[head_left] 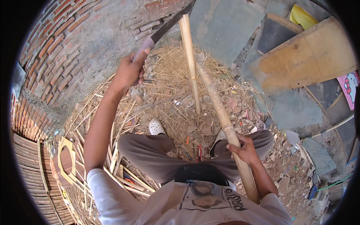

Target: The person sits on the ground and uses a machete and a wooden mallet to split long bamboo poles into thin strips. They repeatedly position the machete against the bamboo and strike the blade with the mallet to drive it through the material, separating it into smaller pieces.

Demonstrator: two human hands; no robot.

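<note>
My left hand (130, 72), raised at the upper left, is wrapped round the pale handle of a machete (169, 27). The dark blade slants up and to the right, its tip close to the picture's top edge. My right hand (245, 150) grips a long bamboo pole (216, 98) that runs from beside my right side out between my knees and away from me. A pale split bamboo piece (190, 56) stands out left of the pole's far end, crossing close to it; whether they are joined I cannot tell.
Straw-like bamboo shavings (165, 71) and rubble cover the ground. Bamboo strips (116, 157) lie by my left leg. A worn brick wall (63, 48) rises at the left. Boards (307, 56) and grey sheets (225, 26) lie at the right and far side.
</note>
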